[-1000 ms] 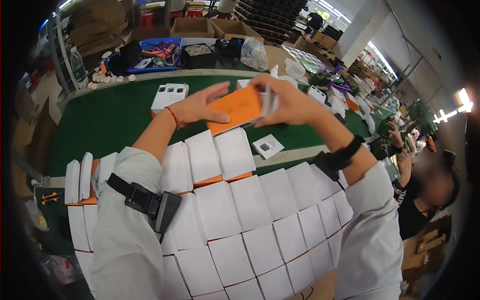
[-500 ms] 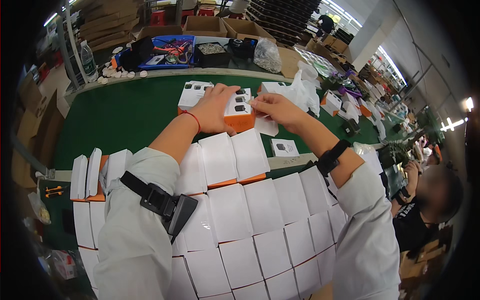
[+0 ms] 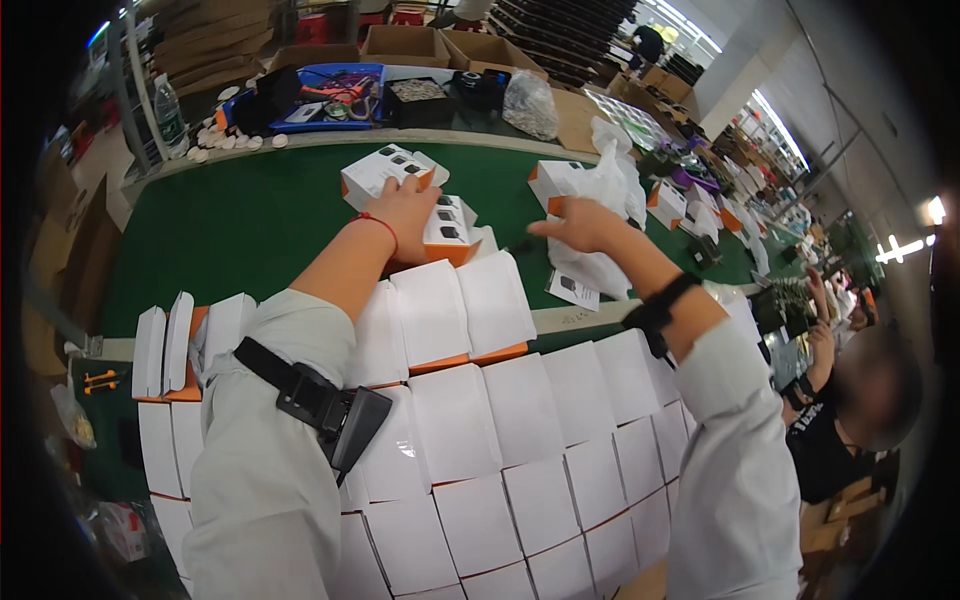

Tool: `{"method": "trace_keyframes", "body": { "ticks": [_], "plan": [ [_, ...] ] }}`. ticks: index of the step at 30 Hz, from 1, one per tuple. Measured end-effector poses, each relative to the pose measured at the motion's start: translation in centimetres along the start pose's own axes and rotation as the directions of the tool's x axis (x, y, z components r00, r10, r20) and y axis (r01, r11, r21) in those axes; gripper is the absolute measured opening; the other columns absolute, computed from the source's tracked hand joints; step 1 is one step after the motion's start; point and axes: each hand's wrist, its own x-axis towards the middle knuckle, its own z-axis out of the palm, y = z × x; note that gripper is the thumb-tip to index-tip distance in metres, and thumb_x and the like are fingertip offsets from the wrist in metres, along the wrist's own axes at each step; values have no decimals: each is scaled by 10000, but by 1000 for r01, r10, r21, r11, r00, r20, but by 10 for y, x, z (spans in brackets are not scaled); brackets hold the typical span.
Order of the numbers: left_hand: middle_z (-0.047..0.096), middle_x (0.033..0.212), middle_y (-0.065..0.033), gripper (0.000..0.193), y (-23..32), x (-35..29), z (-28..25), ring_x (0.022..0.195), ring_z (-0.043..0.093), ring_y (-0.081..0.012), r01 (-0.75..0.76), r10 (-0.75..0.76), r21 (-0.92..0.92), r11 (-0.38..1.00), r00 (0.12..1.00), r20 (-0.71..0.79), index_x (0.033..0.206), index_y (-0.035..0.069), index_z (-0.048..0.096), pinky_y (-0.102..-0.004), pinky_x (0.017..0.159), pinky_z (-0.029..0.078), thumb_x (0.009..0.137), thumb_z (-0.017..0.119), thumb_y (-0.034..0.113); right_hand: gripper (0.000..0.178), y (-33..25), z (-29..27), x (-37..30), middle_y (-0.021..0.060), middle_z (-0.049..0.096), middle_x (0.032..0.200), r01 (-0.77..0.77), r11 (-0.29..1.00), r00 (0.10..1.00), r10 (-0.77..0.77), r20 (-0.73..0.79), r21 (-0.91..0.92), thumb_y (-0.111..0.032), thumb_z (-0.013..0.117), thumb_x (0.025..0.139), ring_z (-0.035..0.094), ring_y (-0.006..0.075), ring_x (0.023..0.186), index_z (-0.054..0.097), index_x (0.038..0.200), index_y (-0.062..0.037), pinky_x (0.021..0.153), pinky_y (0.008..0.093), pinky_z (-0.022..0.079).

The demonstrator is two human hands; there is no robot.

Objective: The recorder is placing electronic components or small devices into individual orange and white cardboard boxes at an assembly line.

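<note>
My left hand (image 3: 400, 218) is curled around the left side of a small white-and-orange box (image 3: 446, 232), whose end flaps stand open on the right. Its fingertips reach the edge of a second box (image 3: 378, 172) of the same kind, just beyond. My right hand (image 3: 592, 228) is over the right part of the green work surface, thumb stretched out to the left and apart from the fingers. Near those fingers are another white-and-orange box (image 3: 553, 183) and a crumpled white plastic bag (image 3: 618, 185). A small printed booklet (image 3: 573, 291) lies below that hand.
Rows of white cartons (image 3: 455, 420) with orange sides fill the near area beneath my forearms. Along the far edge are a blue tray (image 3: 375, 110) of tools, a dark tray of small parts (image 3: 418, 92) and a water bottle (image 3: 170, 115). A co-worker (image 3: 850, 420) is at the right.
My right hand has left the near box and moved right, toward the bag. My left hand has shifted left with the near box, and the far box has turned and moved away.
</note>
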Motion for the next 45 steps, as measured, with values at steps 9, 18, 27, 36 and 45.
{"method": "trace_keyframes", "body": {
  "ticks": [9, 18, 27, 36, 45],
  "plan": [
    [456, 1456, -158, 1153, 13, -6, -16, 1364, 424, -390, -12, 14, 36, 999, 998, -62, 1520, 146, 405, -452, 1060, 504, 530, 960, 345, 191, 46, 28, -3, 59, 771, 1055, -28, 883, 996, 65, 63, -469, -180, 655, 896, 753, 260, 972, 766, 1015, -79, 809, 380, 580],
    [465, 1414, -163, 1135, 7, -6, -6, 1331, 425, -401, -226, 189, -96, 969, 936, -295, 1502, 130, 406, -455, 1117, 439, 533, 976, 284, 497, -13, -12, 9, 197, 709, 1086, 313, 945, 917, -274, -290, 98, -422, 685, 882, 677, 410, 1030, 676, 1224, -61, 897, 420, 551],
    [469, 1402, -155, 1069, 18, -3, -6, 1341, 406, -403, -534, 389, -193, 823, 777, -494, 1438, 107, 472, -475, 1156, 373, 500, 973, 218, 576, -2, 6, 25, 198, 742, 1005, 69, 716, 990, -136, 42, 694, -318, 898, 666, 722, 306, 967, 707, 1083, 31, 877, 417, 553],
    [476, 1409, -100, 1114, 11, 2, -9, 1364, 407, -362, -334, 241, -114, 936, 842, -482, 1457, 162, 456, -439, 1151, 421, 486, 997, 213, 590, 43, -11, 21, 195, 709, 1003, 190, 969, 765, -46, -643, 156, -379, 831, 793, 702, 352, 923, 612, 1191, -4, 835, 426, 556],
    [493, 1379, -128, 1031, 21, -3, -10, 1319, 450, -379, -607, 428, -102, 788, 659, -618, 1427, 142, 472, -440, 1119, 432, 526, 962, 242, 466, -22, 6, 13, 141, 694, 812, -120, 479, 979, -90, 184, 869, -384, 777, 815, 703, 248, 632, 671, 863, 68, 538, 319, 573]
  ]
}}
